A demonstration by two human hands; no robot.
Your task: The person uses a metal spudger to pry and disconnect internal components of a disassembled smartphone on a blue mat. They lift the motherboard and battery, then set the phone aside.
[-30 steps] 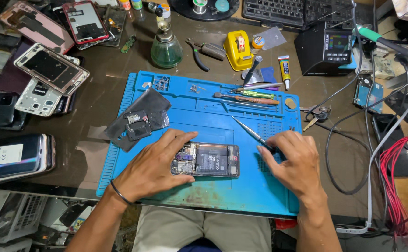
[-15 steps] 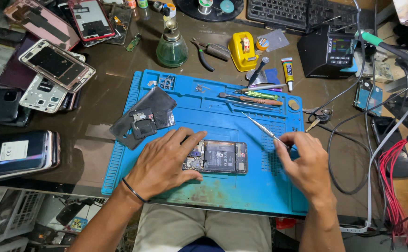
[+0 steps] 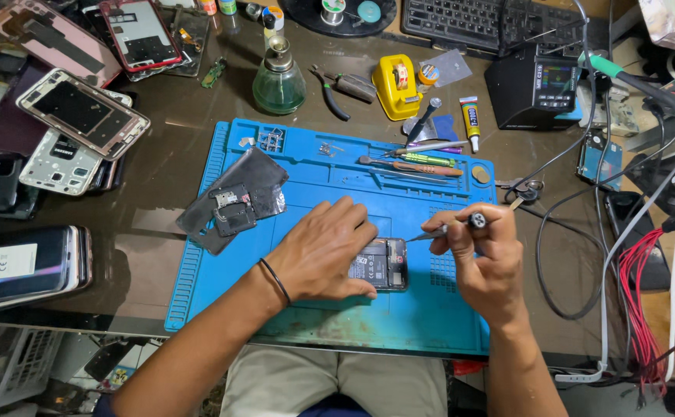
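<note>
two hands (image 3: 322, 251) (image 3: 486, 259), screwdriver (image 3: 449, 228) tip leftward at phone (image 3: 380, 264)

Opened phone (image 3: 380, 262), flat on blue mat (image 3: 314, 193), screwdriver (image 3: 449, 228) tip at edge

Two hands work on one blue mat (image 3: 306, 166): the left hand (image 3: 323, 251) and right hand (image 3: 486, 259). One opened phone (image 3: 380, 264) lies there, and one screwdriver (image 3: 449, 228) is in use. Behind sit one green bottle (image 3: 279, 79), one keyboard (image 3: 469, 19), one yellow holder (image 3: 396, 86), one glue tube (image 3: 471, 122), one pair of pliers (image 3: 341, 89).
</note>
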